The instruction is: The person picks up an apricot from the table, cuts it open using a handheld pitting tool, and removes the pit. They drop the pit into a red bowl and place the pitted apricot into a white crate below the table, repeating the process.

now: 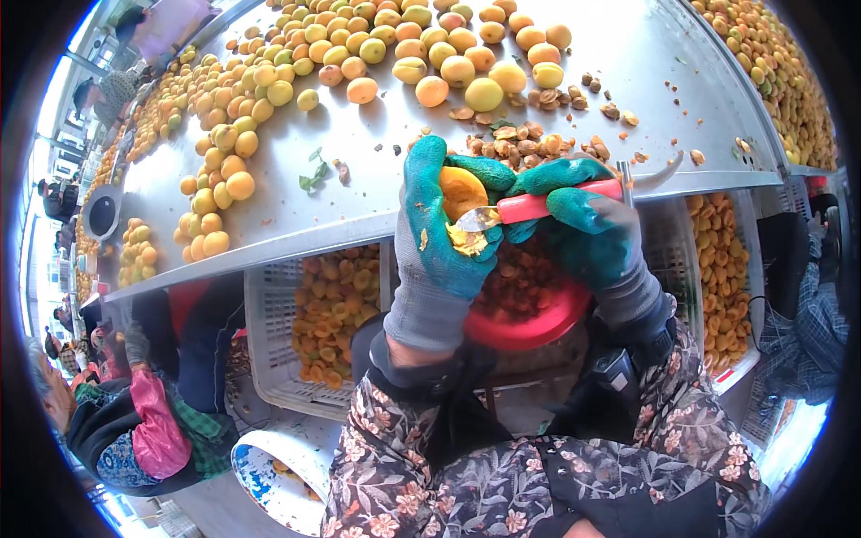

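Observation:
My left hand (448, 242), in a green-coated grey glove, is closed around an apricot (460, 190) that is cut open. Loose yellow flesh (468, 240) hangs at the apricot's lower side, by the short blade. My right hand (587, 220), gloved alike, grips the red handle of a small knife (523, 208). The knife points left, and its blade tip touches the fruit. Just below both hands sits a red basin (520, 334) with brown pits and scraps inside. Past my fingers, a heap of brown pits (525, 143) lies on the metal table (377, 170).
Whole apricots (457, 72) cover the table's far side and left. A curved metal piece (659, 175) juts at the table edge beside my right hand. White crates (269, 332) of apricot halves stand under the table. A white bucket (282, 471) and a co-worker (152, 421) are at left.

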`<act>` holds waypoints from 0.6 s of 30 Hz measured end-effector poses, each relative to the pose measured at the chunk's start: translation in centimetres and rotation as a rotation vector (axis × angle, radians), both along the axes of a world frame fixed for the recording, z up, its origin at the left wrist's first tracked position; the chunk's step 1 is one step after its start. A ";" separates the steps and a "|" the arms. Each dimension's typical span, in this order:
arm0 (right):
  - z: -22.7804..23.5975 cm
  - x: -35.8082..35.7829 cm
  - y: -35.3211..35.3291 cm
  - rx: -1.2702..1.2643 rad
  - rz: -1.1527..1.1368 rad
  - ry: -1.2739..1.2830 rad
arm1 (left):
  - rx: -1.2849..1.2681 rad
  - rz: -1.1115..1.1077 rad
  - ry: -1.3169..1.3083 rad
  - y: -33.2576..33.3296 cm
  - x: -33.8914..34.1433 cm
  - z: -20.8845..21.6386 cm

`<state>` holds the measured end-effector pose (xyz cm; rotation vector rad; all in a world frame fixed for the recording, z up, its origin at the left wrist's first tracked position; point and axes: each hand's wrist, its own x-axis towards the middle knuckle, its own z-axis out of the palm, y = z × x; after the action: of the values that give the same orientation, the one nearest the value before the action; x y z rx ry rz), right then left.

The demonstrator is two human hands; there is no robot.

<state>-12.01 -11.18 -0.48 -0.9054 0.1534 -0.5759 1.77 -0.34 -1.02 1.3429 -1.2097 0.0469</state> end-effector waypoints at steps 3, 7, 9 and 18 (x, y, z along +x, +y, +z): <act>0.0 -0.2 -1.2 -0.160 0.009 -0.034 | -0.006 -0.079 0.034 -0.3 0.3 -0.6; 1.4 -1.2 -1.8 -0.152 0.048 0.034 | -0.082 -0.145 0.083 -0.5 -0.3 -0.6; 1.3 -2.1 -2.5 -0.568 -0.127 0.067 | -0.061 -0.280 0.480 -0.8 -1.0 -0.6; 1.8 -4.6 -3.2 -0.699 0.158 0.231 | 0.263 -0.157 0.423 -1.3 -2.5 0.4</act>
<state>-16.59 -14.39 1.34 -1.6492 0.0859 -0.3730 -0.69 -1.64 -0.58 1.3897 -0.9758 -0.4999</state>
